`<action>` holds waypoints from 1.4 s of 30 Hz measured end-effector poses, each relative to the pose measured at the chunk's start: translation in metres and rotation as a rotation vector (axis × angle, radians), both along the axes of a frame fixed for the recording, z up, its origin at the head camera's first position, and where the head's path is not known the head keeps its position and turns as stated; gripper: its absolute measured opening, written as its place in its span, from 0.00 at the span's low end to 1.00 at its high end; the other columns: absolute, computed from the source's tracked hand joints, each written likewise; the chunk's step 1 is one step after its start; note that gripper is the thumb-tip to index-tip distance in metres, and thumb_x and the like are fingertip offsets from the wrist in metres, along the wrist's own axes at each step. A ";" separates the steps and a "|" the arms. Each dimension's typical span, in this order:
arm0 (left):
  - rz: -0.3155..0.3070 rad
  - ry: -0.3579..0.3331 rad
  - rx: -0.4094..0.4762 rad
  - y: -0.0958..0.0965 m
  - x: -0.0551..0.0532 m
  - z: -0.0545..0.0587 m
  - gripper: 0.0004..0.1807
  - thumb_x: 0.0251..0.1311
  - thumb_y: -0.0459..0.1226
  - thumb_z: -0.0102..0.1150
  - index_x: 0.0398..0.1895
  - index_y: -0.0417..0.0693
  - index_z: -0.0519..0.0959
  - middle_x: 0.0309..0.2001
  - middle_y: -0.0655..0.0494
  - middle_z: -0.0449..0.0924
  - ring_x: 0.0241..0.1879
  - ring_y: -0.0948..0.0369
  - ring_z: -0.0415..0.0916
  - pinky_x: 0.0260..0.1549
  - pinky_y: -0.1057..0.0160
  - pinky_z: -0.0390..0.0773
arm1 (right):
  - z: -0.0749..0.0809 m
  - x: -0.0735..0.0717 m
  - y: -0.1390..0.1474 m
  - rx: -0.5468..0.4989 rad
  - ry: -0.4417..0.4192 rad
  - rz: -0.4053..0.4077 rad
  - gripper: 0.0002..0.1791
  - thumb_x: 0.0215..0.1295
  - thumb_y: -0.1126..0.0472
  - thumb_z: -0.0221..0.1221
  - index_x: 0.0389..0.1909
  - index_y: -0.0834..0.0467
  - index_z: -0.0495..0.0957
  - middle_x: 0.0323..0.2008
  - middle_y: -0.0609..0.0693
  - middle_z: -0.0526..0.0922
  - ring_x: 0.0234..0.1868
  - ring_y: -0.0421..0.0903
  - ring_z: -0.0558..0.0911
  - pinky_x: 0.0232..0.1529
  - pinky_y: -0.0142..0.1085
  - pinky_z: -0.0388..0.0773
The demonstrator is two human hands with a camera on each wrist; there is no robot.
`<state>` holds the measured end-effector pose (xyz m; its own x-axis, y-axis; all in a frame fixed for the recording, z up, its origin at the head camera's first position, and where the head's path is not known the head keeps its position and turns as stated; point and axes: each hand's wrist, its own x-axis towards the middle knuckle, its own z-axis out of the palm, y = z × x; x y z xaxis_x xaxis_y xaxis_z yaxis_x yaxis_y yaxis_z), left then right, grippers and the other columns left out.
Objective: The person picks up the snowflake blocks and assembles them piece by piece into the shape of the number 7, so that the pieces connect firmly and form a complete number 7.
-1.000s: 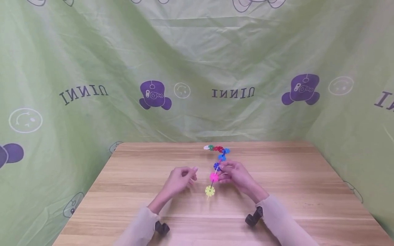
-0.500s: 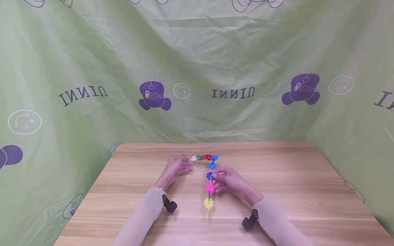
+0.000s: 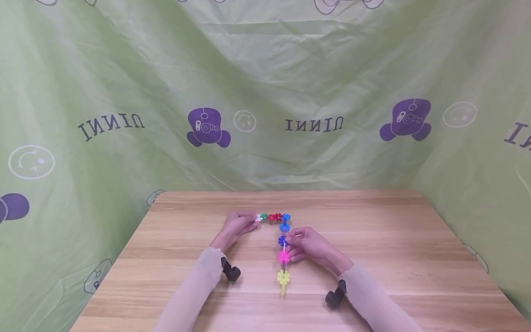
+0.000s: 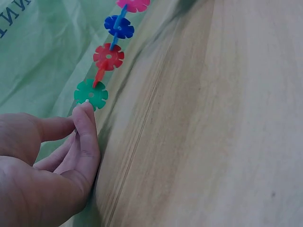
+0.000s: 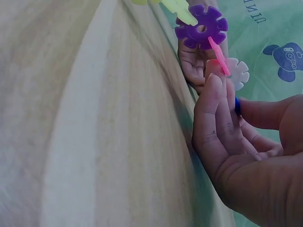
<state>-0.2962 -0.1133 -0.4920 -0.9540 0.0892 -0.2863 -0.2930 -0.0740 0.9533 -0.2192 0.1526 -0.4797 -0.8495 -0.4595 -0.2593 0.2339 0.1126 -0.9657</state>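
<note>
A chain of slotted plastic snowflake discs bends in an L above the table in the head view. My left hand (image 3: 234, 228) pinches its far left end, at the white disc (image 3: 259, 217); the fingers mostly hide that disc in the left wrist view, just below the green disc (image 4: 91, 94). Between thumb and fingers, my right hand (image 3: 311, 246) holds the dark blue disc (image 3: 282, 241) midway along the nearer leg. Towards me follow a pink disc (image 3: 283, 257) and a yellow disc (image 3: 284, 277). Red discs (image 3: 274, 217) and light blue discs (image 3: 284, 227) form the corner.
The wooden table (image 3: 386, 240) extends under both hands. A green printed cloth (image 3: 265, 157) hangs behind it and along both sides. Black cameras sit on the wrists, at the left sleeve (image 3: 199, 276) and right sleeve (image 3: 369, 290).
My left hand has moved away from me to the chain's white end and now pinches it. My right hand has brought the chain nearer to me and a little left.
</note>
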 end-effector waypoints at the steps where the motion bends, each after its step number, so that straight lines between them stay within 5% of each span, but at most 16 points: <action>1: 0.001 -0.003 -0.010 0.000 -0.001 -0.001 0.19 0.69 0.25 0.60 0.61 0.25 0.77 0.54 0.32 0.84 0.38 0.61 0.88 0.49 0.65 0.89 | 0.000 0.000 0.000 0.006 0.000 -0.005 0.14 0.79 0.64 0.54 0.56 0.70 0.75 0.34 0.53 0.87 0.32 0.42 0.87 0.39 0.38 0.90; 15: -0.006 0.058 -0.102 0.007 -0.002 0.002 0.18 0.64 0.21 0.62 0.58 0.25 0.80 0.50 0.32 0.86 0.36 0.62 0.89 0.46 0.66 0.89 | -0.002 -0.005 0.000 0.086 -0.009 -0.091 0.11 0.77 0.69 0.53 0.50 0.74 0.78 0.30 0.55 0.86 0.26 0.44 0.87 0.34 0.39 0.91; 42: -0.001 0.103 -0.195 0.005 0.004 0.000 0.16 0.67 0.26 0.63 0.56 0.27 0.81 0.50 0.33 0.86 0.34 0.62 0.87 0.43 0.65 0.90 | -0.003 -0.003 0.006 0.153 0.014 -0.130 0.13 0.76 0.69 0.53 0.51 0.75 0.79 0.32 0.61 0.88 0.27 0.46 0.89 0.35 0.43 0.91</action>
